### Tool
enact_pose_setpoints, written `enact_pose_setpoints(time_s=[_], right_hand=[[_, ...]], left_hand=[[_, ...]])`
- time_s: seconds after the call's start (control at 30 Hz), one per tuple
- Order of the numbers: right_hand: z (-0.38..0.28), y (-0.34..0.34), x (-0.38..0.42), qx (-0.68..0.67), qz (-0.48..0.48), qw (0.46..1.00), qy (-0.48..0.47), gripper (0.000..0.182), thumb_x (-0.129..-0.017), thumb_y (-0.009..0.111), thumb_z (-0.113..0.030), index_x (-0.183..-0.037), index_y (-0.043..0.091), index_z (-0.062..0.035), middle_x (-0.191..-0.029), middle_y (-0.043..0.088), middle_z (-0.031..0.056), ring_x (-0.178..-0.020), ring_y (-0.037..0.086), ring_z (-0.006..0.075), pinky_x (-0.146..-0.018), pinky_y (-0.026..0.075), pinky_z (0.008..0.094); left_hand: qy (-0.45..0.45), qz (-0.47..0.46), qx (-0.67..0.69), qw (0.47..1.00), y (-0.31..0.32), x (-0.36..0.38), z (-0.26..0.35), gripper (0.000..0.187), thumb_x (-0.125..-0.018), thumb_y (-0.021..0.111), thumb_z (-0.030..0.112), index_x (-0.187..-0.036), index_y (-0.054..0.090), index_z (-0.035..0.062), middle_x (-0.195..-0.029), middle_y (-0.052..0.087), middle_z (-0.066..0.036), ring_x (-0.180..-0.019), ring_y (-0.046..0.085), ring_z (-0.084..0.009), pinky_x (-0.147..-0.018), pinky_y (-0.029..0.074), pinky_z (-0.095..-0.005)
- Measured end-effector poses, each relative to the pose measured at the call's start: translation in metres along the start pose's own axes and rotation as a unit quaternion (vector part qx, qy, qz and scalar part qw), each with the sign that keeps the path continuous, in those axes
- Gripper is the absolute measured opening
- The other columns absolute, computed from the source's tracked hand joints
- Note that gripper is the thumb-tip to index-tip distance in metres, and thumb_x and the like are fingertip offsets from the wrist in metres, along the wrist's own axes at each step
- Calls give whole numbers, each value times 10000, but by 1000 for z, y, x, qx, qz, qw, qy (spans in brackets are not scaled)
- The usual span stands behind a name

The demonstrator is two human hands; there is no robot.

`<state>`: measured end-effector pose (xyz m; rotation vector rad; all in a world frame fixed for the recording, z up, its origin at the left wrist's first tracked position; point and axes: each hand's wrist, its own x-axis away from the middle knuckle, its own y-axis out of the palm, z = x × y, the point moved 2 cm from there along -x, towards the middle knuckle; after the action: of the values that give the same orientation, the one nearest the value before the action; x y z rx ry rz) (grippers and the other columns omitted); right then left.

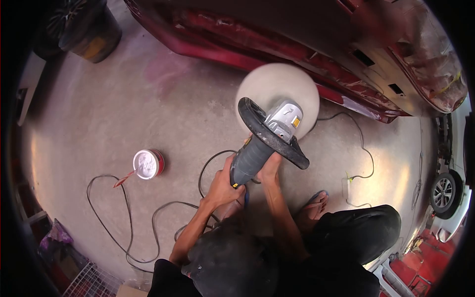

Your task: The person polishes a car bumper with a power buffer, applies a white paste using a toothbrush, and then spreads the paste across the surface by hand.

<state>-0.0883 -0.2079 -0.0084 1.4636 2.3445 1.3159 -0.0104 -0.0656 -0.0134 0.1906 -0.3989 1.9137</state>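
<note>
My left hand (223, 184) is wrapped around the grip of the polisher (253, 156), and my right hand (269, 167) clasps its other side, fingers mostly hidden. The blurred round pad (262, 81) overlaps the lower edge of the red car panel (217, 53); I can't tell whether they touch. Pale patches (352, 106) show there, so I'd judge the surface unfinished (how much is done, I can't say). The tub (161, 166) sits open on the floor (94, 133), with white paste (146, 162) inside.
</note>
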Motion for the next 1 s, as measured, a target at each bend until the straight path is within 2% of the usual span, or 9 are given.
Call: enact_pose_setpoints(time_s=[0.17, 0.23, 0.3, 0.5, 0.53, 0.73, 0.77, 0.83, 1.0], right_hand=[[59, -2, -24, 106, 45, 993, -21, 305, -975, 715, -262, -1175, 661, -38, -1024, 683, 30, -887, 645, 118, -781, 531, 283], [67, 50, -21, 139, 33, 987, -68, 306, -975, 728, -288, -1122, 719, -20, -1008, 706, 23, -898, 635, 104, -778, 514, 282], [83, 79, -30, 203, -6, 979, -27, 355, -959, 753, -332, -1087, 750, 0, -989, 730, 25, -900, 652, 118, -807, 520, 304], [91, 96, -43, 194, -51, 980, 0, 317, -952, 764, -315, -1095, 700, -39, -1027, 684, 5, -911, 612, 90, -803, 504, 283], [83, 89, -39, 187, -38, 982, 0, 317, -952, 763, -316, -1093, 699, -39, -1027, 684, 5, -907, 611, 88, -802, 503, 280], [33, -34, -25, 31, 35, 998, -37, 369, -993, 693, -331, -1204, 656, -30, -1025, 710, 56, -887, 681, 140, -781, 559, 290], [15, -40, -16, 72, -12, 996, -42, 612, -1031, 473, -578, -1221, 640, -21, -1035, 730, 144, -881, 718, 231, -798, 585, 371], [-3, -52, -11, 31, -3, 996, -79, 665, -1014, 460, -619, -1261, 622, -23, -1069, 712, 142, -905, 713, 250, -807, 578, 369], [2, -58, -3, 42, 24, 995, -83, 689, -1005, 462, -638, -1279, 614, -25, -1076, 703, 142, -931, 710, 257, -826, 575, 375]], left_hand=[[41, 90, -15, 995, -26, 11, -16, 853, -706, 712, 9, -1482, 358, 27, -1177, 672, -267, -1150, 671, -406, -1010, 503, -435], [49, 126, -4, 991, -45, 18, -34, 830, -706, 698, 3, -1471, 376, 22, -1186, 657, -229, -1131, 666, -340, -1007, 492, -410], [16, 164, -8, 986, -63, 25, -46, 839, -722, 678, -32, -1492, 348, 2, -1329, 550, -163, -1192, 578, -272, -1031, 460, -383], [-20, 211, -17, 977, -73, 29, -39, 809, -733, 675, -42, -1478, 368, 20, -1295, 575, -144, -1187, 581, -243, -1023, 464, -368], [8, 226, -30, 974, -62, 26, -41, 780, -727, 666, 8, -1451, 377, 0, -1195, 613, -198, -1101, 620, -286, -975, 485, -391], [38, 75, -31, 996, 9, -1, -14, 881, -737, 705, 30, -1524, 312, 65, -1136, 683, -322, -1105, 685, -489, -950, 538, -480], [28, 48, -39, 998, 18, -6, -9, 888, -738, 712, 31, -1528, 310, 83, -1122, 682, -332, -1083, 671, -513, -930, 542, -499], [8, -2, -57, 998, 28, -18, -1, 902, -740, 726, 33, -1535, 306, 118, -1092, 680, -352, -1040, 643, -561, -889, 550, -539], [17, -25, -100, 995, 24, -21, -5, 899, -743, 734, 40, -1532, 308, 121, -1080, 683, -357, -1015, 643, -567, -849, 547, -560]])
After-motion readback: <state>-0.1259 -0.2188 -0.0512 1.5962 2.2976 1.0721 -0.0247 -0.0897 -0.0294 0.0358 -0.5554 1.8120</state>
